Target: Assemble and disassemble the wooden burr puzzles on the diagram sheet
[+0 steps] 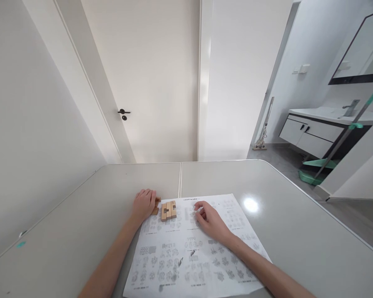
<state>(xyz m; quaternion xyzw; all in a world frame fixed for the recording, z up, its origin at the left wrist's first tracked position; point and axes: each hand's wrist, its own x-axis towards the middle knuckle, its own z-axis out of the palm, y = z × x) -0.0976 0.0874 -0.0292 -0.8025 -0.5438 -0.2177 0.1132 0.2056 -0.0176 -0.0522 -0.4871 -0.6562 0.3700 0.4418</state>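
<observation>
My left hand (144, 204) rests at the upper left edge of a printed paper sheet (180, 238), its fingers curled round small wooden puzzle pieces (156, 210) that stick out on its right side and are partly hidden by it. Just right of them, several notched wooden bars (168, 210) lie side by side on the paper, with dark gaps at their notches. My right hand (209, 219) lies on the sheet further right. Its fingers are bent, with thumb and forefinger apart and nothing seen between them.
The sheet carries rows of faint grey assembly drawings and lies on a grey table (90, 207) with a centre seam. Behind stands a white door (155, 82) with a black handle. At right are a washbasin cabinet (313, 132), a mop (265, 128) and a green dustpan (311, 178).
</observation>
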